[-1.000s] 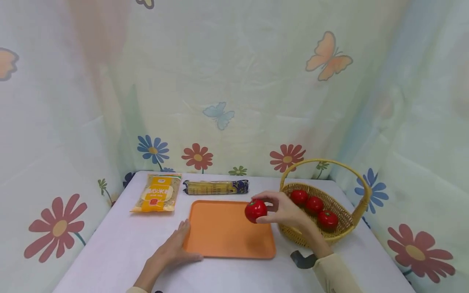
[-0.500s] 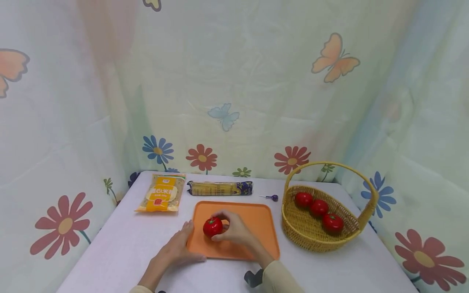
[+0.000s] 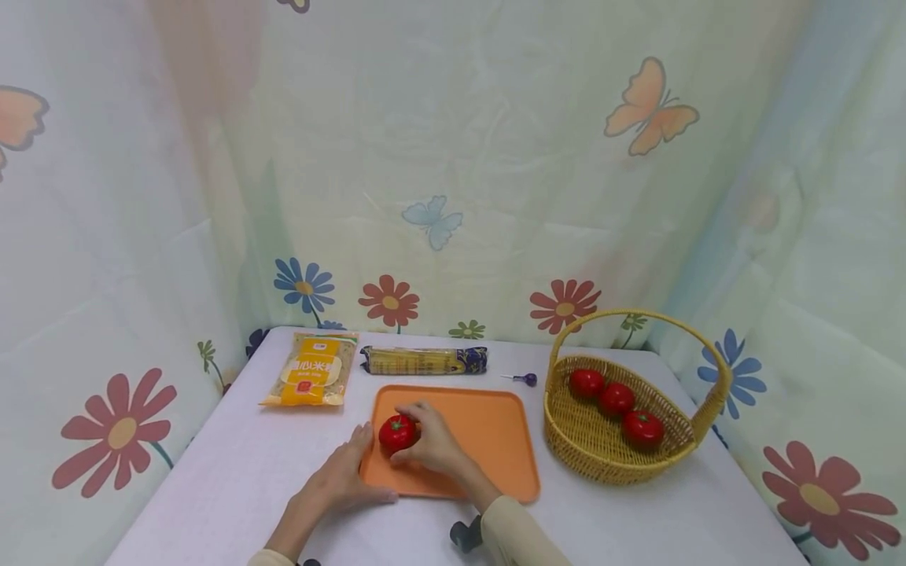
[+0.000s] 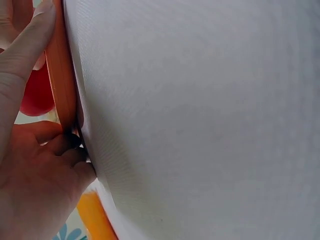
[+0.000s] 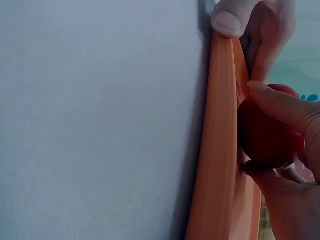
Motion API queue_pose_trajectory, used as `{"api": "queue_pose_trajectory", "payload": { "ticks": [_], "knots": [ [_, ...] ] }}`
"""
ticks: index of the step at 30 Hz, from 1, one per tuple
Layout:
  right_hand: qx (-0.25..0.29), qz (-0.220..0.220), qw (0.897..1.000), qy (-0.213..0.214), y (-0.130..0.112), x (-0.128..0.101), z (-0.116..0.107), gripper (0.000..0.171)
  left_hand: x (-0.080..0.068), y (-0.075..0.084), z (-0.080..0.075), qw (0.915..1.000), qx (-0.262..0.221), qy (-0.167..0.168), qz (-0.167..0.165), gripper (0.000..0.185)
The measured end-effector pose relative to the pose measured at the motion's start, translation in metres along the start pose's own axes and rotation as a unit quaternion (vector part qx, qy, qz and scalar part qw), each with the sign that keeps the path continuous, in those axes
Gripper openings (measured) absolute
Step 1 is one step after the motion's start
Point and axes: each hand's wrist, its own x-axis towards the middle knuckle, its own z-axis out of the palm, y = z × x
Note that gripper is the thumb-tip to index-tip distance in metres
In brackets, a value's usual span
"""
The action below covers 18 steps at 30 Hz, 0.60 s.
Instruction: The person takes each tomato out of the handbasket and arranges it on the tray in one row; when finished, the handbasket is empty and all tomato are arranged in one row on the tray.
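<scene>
A red tomato [image 3: 398, 433] with a green top is on the left part of the orange tray [image 3: 488, 440]. My right hand [image 3: 432, 445] holds it from the right, thumb on the near side and fingers on the far side. In the right wrist view the tomato [image 5: 272, 130] sits low over the tray, between thumb and fingers. My left hand [image 3: 344, 474] holds the tray's near left corner, thumb along the front rim and fingers at the left side. The left wrist view shows those fingers [image 4: 42, 131] bent at the orange rim [image 4: 62, 75].
A wicker basket [image 3: 602, 467] with a tall handle stands on the right, with three tomatoes [image 3: 616, 399] in it. Behind the tray lie a noodle packet [image 3: 423, 362] and a small purple-ended tool [image 3: 525, 379]. A yellow grain bag [image 3: 311, 369] lies back left.
My right hand has carried the tomato leftward from beside the basket and down to the tray's left part. My left hand has stayed at the tray's corner.
</scene>
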Motion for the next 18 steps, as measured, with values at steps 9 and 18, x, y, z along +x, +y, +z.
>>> {"api": "queue_pose_trajectory", "payload": {
  "ticks": [9, 18],
  "knots": [
    [-0.031, -0.012, 0.999, 0.011, -0.0006, 0.0095, 0.0052, 0.071, -0.0014, 0.0023, -0.0026, 0.9999, 0.004, 0.009, 0.003, 0.126],
    [-0.014, 0.02, 1.0, 0.007, -0.0037, 0.0086, 0.0078, 0.07, -0.0022, 0.0019, -0.0017, 0.9999, 0.007, 0.009, -0.001, 0.125]
  ]
}}
